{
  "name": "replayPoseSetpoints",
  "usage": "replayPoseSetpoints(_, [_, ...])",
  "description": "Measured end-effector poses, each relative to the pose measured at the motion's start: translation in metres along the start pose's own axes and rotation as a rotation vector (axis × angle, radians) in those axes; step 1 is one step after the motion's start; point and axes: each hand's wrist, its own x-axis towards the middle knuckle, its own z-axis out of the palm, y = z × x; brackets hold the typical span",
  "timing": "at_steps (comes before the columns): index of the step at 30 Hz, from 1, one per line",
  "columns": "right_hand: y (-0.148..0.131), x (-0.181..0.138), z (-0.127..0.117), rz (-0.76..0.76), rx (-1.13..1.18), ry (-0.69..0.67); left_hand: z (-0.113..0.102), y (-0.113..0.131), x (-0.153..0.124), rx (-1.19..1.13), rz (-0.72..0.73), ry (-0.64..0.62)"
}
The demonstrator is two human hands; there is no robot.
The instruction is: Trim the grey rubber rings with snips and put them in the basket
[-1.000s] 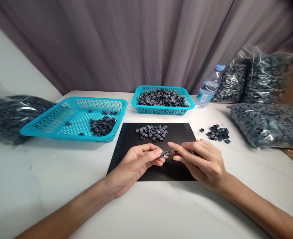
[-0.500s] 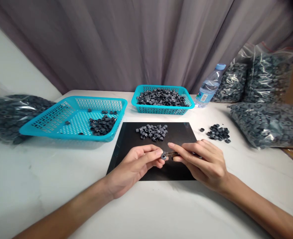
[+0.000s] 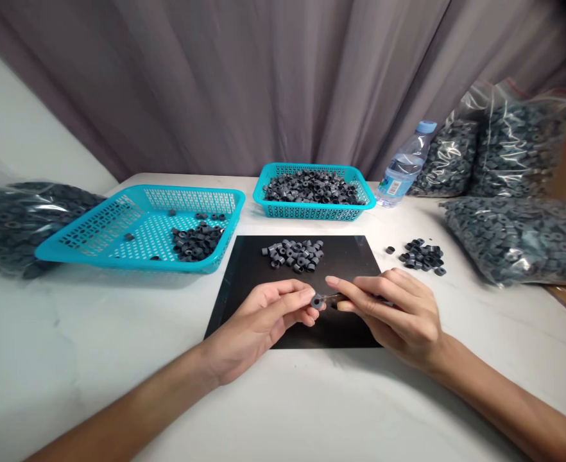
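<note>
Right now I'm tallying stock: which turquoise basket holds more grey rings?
The far basket behind the black mat; grey rings heap across it, while the near-left basket shows mostly bare floor.

A small parts-sorting workbench: clear plastic bags of grey rubber rings crowd the white table's right edge, perforated turquoise plastic baskets along its far edge hold more.

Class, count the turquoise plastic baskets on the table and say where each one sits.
2. One basket sits at the left, tilted, with a few grey rings inside. The other basket stands at the back centre, behind the black mat, heaped with rings. None seems hidden.
</note>
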Motion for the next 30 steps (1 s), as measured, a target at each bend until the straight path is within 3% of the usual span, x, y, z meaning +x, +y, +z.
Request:
replayPoseSetpoints(22, [0.0018, -0.0010, 0.0018, -0.010, -0.013, -0.019, 0.0010, 0.0012, 0.0020, 0.039, 0.005, 0.015])
replayPoseSetpoints(30, [-0.0011, -0.0005, 0.0017, 0.149, 0.140, 0.029, 0.0007, 0.0021, 0.0000, 0.066, 0.004, 0.035])
